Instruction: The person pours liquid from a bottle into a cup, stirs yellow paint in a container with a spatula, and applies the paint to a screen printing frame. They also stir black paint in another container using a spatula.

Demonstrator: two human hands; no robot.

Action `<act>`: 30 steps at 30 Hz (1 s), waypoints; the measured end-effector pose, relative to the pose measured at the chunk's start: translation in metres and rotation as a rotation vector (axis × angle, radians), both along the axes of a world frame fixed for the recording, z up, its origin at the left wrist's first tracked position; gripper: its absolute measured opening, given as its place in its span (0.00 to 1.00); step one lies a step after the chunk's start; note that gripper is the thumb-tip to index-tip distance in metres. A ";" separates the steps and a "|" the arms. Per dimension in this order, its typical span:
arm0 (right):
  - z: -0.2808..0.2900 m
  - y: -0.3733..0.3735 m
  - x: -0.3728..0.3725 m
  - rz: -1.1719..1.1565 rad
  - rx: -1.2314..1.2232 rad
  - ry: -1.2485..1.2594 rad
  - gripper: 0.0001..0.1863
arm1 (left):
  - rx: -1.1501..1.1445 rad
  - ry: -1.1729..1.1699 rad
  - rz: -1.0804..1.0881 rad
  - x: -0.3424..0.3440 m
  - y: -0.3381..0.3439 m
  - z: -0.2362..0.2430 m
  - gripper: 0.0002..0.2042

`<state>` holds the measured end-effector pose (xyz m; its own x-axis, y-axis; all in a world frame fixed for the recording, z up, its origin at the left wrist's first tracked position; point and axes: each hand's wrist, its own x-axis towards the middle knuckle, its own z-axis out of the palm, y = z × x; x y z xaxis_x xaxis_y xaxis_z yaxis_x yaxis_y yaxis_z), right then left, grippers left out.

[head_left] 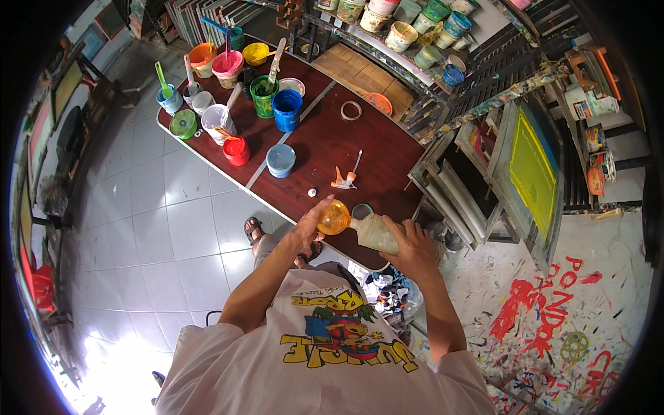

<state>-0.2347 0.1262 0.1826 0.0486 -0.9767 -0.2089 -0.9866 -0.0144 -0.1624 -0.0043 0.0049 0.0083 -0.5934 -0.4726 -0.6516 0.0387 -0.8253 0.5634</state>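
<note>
My left hand [307,225] is wrapped round a translucent orange bottle [333,218] over the table's near edge. In my right hand [417,250] is a cloudy whitish plastic bottle [377,234], tipped so its narrow neck meets or nearly meets the orange bottle's mouth. Whether liquid is passing between them I cannot make out. An orange-and-white spray trigger head [344,179] with its thin tube lies on the table just beyond. Beside it sits a small white cap [312,193]. A greenish ring [362,210], perhaps a tape roll, lies behind the whitish bottle.
On the dark red table [318,149], several paint tubs stand at the far left, among them a blue tub [287,109] and a red tub [236,150]. A lidded grey-blue tub [280,160] is nearer. Framed screens [526,176] lean at the right. Shelves [415,34] hold more tubs.
</note>
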 end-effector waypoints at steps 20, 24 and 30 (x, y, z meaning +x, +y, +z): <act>0.004 -0.002 0.002 0.018 -0.015 0.006 0.48 | 0.052 -0.022 -0.053 0.001 -0.002 -0.013 0.33; 0.000 0.000 -0.001 0.002 -0.015 -0.004 0.48 | 0.019 -0.022 -0.006 -0.003 0.000 0.007 0.33; 0.003 0.000 0.001 -0.005 0.000 0.003 0.48 | 0.019 -0.002 -0.019 -0.001 -0.001 0.003 0.31</act>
